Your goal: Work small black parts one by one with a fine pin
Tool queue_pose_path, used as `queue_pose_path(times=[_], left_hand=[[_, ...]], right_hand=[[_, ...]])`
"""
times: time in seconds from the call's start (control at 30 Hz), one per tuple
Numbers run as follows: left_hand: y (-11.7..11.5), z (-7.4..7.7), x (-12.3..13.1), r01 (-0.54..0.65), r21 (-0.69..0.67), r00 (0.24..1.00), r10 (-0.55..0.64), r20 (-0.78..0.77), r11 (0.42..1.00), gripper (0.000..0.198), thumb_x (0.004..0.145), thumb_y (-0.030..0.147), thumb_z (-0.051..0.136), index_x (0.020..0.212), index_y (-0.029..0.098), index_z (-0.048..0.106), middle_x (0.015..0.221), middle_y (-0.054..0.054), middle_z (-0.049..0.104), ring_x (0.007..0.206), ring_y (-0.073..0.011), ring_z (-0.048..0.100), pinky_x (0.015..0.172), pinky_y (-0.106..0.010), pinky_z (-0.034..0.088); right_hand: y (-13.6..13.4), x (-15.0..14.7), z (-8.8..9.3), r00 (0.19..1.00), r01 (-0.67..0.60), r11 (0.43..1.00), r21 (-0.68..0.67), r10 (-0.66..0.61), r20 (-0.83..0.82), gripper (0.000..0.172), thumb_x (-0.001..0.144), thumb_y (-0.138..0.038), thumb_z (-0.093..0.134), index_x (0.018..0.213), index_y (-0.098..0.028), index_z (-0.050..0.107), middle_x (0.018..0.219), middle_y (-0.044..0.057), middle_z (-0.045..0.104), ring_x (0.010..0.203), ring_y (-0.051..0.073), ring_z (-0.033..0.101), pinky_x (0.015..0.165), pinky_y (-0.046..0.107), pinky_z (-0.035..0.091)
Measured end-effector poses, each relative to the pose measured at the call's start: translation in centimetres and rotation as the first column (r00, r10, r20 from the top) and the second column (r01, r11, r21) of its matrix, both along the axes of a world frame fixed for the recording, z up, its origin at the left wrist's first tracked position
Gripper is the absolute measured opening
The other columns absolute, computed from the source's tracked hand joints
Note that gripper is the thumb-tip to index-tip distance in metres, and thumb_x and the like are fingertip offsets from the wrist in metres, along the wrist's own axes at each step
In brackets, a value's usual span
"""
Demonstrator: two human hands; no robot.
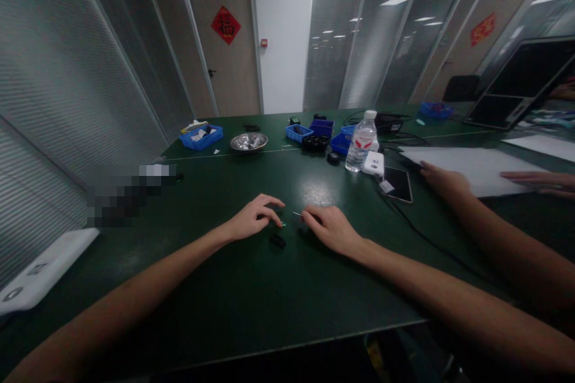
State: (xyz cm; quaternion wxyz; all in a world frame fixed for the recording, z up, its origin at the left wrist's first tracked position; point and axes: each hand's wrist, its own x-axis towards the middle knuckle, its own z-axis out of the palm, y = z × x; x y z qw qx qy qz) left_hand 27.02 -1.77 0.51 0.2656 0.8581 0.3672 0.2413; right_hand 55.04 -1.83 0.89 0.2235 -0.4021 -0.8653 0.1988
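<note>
My left hand [251,219] hovers low over the green table, its fingers curved and apart. One fingertip touches a tiny green piece [283,225], too small to name. Just below it lies a small black part [277,241], with a hollow-looking shape. My right hand [331,228] is closed, and a thin metal tip [297,213] sticks out of its fingers toward the left hand. The rest of that slim tool is hidden in the grip, so its kind does not show.
A round metal dish [248,142] and a blue tray [201,137] stand toward the back. Behind my right hand are a water bottle [360,142], a white device [374,164] and a phone [398,184]. At right, another person's hands rest on white paper [476,169]. A cable [417,230] crosses the table.
</note>
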Motion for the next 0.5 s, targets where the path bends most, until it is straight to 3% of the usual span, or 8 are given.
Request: queue_pose_path(times=[0.1, 0.2, 0.37, 0.5], left_hand=[[-0.18, 0.15, 0.36, 0.012, 0.026, 1.000, -0.012, -0.001, 1.000, 0.022, 0.096, 0.020, 0.060, 0.110, 0.027, 0.076, 0.136, -0.005, 0.061, 0.129, -0.0248, 0.050, 0.113, -0.046, 0.038], [-0.29, 0.03, 0.61, 0.000, 0.045, 1.000, 0.001, -0.026, 0.999, 0.028, 0.097, 0.029, 0.065, 0.124, 0.027, 0.071, 0.128, -0.007, 0.063, 0.123, -0.0240, 0.053, 0.108, -0.044, 0.040], [-0.29, -0.33, 0.79, -0.026, 0.069, 0.999, 0.028, -0.030, 0.997, 0.018, 0.097, 0.033, 0.066, 0.108, 0.025, 0.076, 0.115, -0.006, 0.065, 0.112, -0.0218, 0.057, 0.098, -0.037, 0.044], [-0.30, 0.36, 0.56, -0.020, 0.003, 1.000, 0.020, 0.019, 1.000, 0.017, 0.096, 0.034, 0.067, 0.103, 0.021, 0.076, 0.108, -0.006, 0.066, 0.104, -0.0207, 0.060, 0.092, -0.035, 0.046]], right_hand=[[0.03, -0.01, -0.08, 1.000, 0.005, 1.000, 0.015, -0.005, 0.001, 0.035, 0.106, -0.037, 0.043, 0.092, -0.019, 0.069, 0.072, 0.000, 0.064, 0.063, 0.014, 0.056, 0.063, 0.027, 0.036], [0.00, -0.08, -0.02, 1.000, 0.005, 1.000, 0.009, -0.005, 0.004, 0.035, 0.106, -0.037, 0.043, 0.093, -0.019, 0.069, 0.072, 0.000, 0.064, 0.063, 0.014, 0.056, 0.063, 0.027, 0.036], [-0.14, -0.13, 0.21, 1.000, 0.004, 1.000, -0.007, -0.004, 0.004, 0.036, 0.106, -0.038, 0.042, 0.096, -0.019, 0.071, 0.075, 0.001, 0.067, 0.064, 0.015, 0.057, 0.063, 0.027, 0.037], [-0.05, 0.00, 0.12, 1.000, 0.004, 1.000, -0.005, -0.004, -0.003, 0.036, 0.106, -0.038, 0.042, 0.095, -0.019, 0.071, 0.075, 0.001, 0.067, 0.064, 0.015, 0.058, 0.064, 0.027, 0.038]])
